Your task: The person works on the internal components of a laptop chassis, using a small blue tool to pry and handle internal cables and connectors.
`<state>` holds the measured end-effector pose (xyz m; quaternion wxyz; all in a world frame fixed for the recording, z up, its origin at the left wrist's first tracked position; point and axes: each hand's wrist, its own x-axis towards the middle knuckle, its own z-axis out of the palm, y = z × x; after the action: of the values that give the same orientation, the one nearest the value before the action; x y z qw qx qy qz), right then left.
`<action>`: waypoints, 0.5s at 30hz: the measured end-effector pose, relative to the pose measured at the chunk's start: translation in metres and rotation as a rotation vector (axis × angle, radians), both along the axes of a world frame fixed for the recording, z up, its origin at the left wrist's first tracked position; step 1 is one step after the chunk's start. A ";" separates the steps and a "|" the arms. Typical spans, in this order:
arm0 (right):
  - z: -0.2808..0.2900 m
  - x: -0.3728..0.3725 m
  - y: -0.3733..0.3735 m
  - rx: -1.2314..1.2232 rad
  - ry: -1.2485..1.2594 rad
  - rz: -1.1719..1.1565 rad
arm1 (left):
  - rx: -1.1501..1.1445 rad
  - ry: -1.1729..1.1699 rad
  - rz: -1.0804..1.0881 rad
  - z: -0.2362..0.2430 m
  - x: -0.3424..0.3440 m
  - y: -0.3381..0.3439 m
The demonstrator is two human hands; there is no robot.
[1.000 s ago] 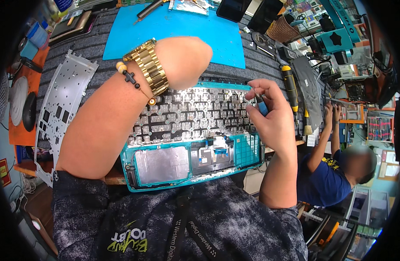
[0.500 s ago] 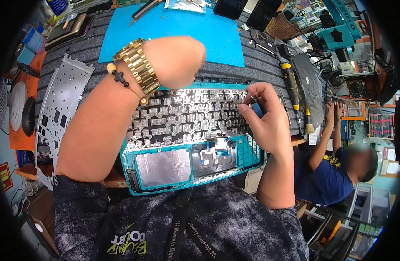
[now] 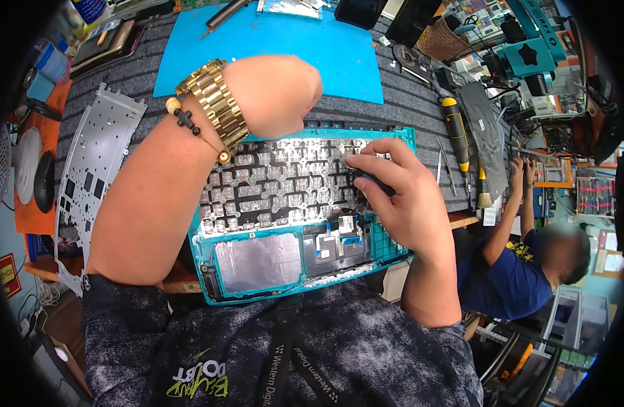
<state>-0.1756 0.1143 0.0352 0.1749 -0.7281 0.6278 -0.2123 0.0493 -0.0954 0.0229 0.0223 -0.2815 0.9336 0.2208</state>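
I see one teal laptop chassis (image 3: 278,186) at worktop (image 3: 125,78) edge | right fingers (image 3: 381,163) pinch one dark tool (image 3: 378,182) over it | left hand (image 3: 274,95): grip I cannot tell | one basket (image 3: 439,44), contents unclear

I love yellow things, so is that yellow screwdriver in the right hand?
No, the yellow screwdriver lies on the grey striped surface, apart from the right hand.

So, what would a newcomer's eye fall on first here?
The bright blue mat at the top, partly hidden by the left hand, stands out first. Next come the gold watch on the left wrist and, in the middle, the teal laptop shell with the right hand over its right side.
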 end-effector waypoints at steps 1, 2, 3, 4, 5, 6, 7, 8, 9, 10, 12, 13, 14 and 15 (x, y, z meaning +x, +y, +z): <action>0.001 0.002 0.001 0.006 0.016 0.010 | -0.003 0.002 -0.006 0.000 0.000 0.000; 0.000 0.004 0.001 0.015 0.016 0.012 | -0.007 0.004 -0.013 0.000 0.000 0.000; 0.000 0.006 0.002 0.023 0.017 0.013 | -0.006 -0.006 -0.013 0.000 -0.001 0.000; -0.001 0.008 0.002 0.033 0.018 0.015 | -0.005 -0.016 -0.012 0.000 -0.001 0.000; -0.002 0.009 0.002 0.019 0.025 0.012 | -0.005 -0.026 -0.011 0.000 -0.002 0.000; -0.003 0.010 0.002 0.007 0.031 0.008 | -0.009 -0.031 -0.012 -0.001 -0.002 0.000; -0.003 0.011 0.001 -0.005 0.037 0.004 | -0.014 -0.036 -0.013 -0.001 -0.003 0.000; -0.004 0.011 0.001 -0.011 0.043 0.011 | -0.019 -0.040 -0.015 -0.002 -0.004 0.000; -0.004 0.011 0.001 -0.016 0.048 0.018 | -0.024 -0.039 -0.015 -0.002 -0.004 0.001; -0.004 0.010 0.001 -0.023 0.053 0.024 | -0.030 -0.037 -0.016 -0.002 -0.004 0.001; -0.005 0.010 0.001 -0.026 0.052 0.027 | -0.038 -0.038 -0.015 -0.002 -0.005 0.002; -0.005 0.010 0.001 -0.027 0.052 0.029 | -0.041 -0.042 -0.013 -0.002 -0.005 0.002; -0.005 0.010 0.000 -0.022 0.051 0.033 | -0.044 -0.045 -0.011 -0.002 -0.005 0.003; -0.005 0.009 0.000 -0.017 0.050 0.036 | -0.043 -0.041 -0.010 -0.002 -0.005 0.003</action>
<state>-0.1662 0.1146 0.0307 0.1568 -0.7459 0.6169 -0.1963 0.0445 -0.0926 0.0210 0.0366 -0.2818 0.9388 0.1949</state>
